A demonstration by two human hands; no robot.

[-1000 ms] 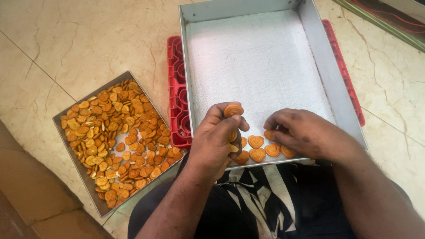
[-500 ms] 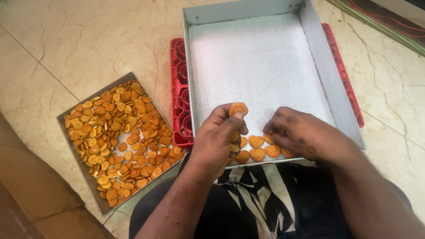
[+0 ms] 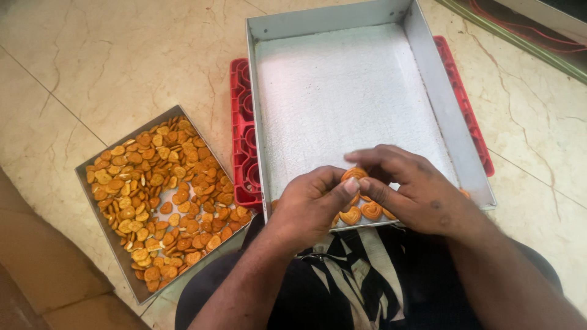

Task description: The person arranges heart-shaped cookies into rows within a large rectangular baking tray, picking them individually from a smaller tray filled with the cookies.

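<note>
The left hand holds a small stack of orange heart-shaped biscuits, thumb pressed on the top one, while the right hand meets it with fingers curled, fingertips closed on the same stack, over the near edge of the large grey tray. A short row of laid biscuits already sits flat against that near edge on the tray's white lining, partly hidden under both hands. To do this well, it seems best to slide one biscuit off the stack at a time and set it flat, just beside the last one, points facing the same way, so the row runs straight along the near edge toward the right corner. A light pinch should do, since these thin biscuits probably snap easily. The smaller tray heaped with loose biscuits lies on the tiled floor off the big tray's left side, and a red moulded tray shows beneath the grey one.
</note>
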